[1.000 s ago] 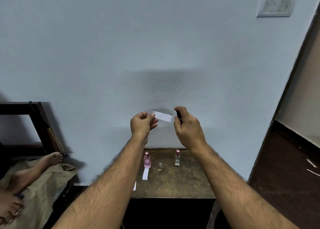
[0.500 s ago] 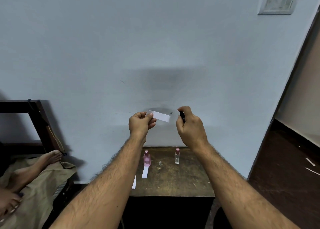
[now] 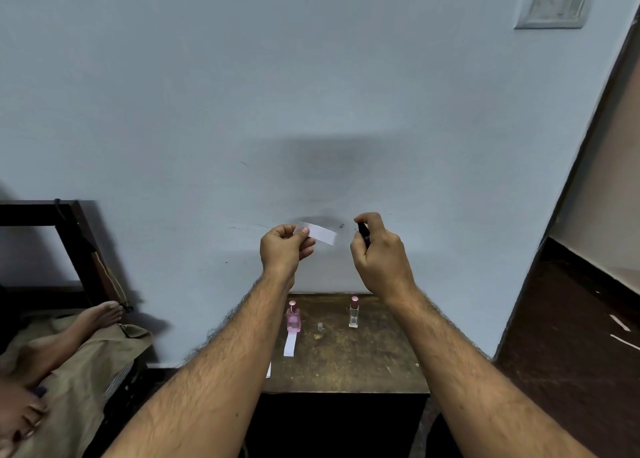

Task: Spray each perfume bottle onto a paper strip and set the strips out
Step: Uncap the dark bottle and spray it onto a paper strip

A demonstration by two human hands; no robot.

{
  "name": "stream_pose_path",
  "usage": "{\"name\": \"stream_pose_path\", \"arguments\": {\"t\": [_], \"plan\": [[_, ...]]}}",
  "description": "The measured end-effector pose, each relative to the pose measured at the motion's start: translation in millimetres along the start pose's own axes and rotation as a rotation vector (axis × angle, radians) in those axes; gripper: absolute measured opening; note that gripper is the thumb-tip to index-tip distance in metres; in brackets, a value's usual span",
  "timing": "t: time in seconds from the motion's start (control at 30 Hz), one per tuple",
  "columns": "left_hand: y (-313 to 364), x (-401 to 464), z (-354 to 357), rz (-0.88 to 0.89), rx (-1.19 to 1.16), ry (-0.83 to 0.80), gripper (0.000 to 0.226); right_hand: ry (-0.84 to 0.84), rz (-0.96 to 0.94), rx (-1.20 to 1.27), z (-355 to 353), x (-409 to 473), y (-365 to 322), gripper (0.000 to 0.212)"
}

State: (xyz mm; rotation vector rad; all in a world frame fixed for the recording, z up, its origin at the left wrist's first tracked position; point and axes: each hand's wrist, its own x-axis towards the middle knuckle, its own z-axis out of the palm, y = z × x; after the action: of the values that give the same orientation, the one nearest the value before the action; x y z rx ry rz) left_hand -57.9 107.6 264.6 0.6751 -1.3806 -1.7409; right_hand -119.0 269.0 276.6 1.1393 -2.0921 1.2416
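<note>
Left hand [image 3: 284, 249] pinches a strip [image 3: 320, 233] by one end; right hand [image 3: 377, 255] is curled round a dark bottle [image 3: 363, 232], forefinger on its top. The gap between bottle and strip has widened over the last second, suggesting the spray is done and the strip is ready to set out. Below the hands, on the surface [image 3: 363, 364]: a pink bottle [image 3: 293, 318] with a laid strip [image 3: 290, 344], and a clear bottle [image 3: 353, 313].

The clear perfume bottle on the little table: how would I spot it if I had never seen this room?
Find the worn wooden table against the pale blue wall, below the raised hands. Two small bottles stand near its back edge; the clear perfume bottle is the right one. Unlike the pink perfume bottle, it has see-through glass and no paper strip lying before it.
</note>
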Motion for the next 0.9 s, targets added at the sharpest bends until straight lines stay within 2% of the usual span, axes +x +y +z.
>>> {"name": "stream_pose_path", "arguments": {"t": [0.17,0.73,0.9], "plan": [[-2,2,-2,-0.003,0.000,0.004,0.020,0.017,-0.010,0.010,0,-2,2,0.029],[-8,5,-5,-0.009,0.001,0.010,0.018,0.022,0.041,0.036,2,-3,7,0.024],[-11,6,-9,-0.009,-0.001,0.014,0.016,0.026,0.060,0.060,-1,-6,5,0.039]]}}
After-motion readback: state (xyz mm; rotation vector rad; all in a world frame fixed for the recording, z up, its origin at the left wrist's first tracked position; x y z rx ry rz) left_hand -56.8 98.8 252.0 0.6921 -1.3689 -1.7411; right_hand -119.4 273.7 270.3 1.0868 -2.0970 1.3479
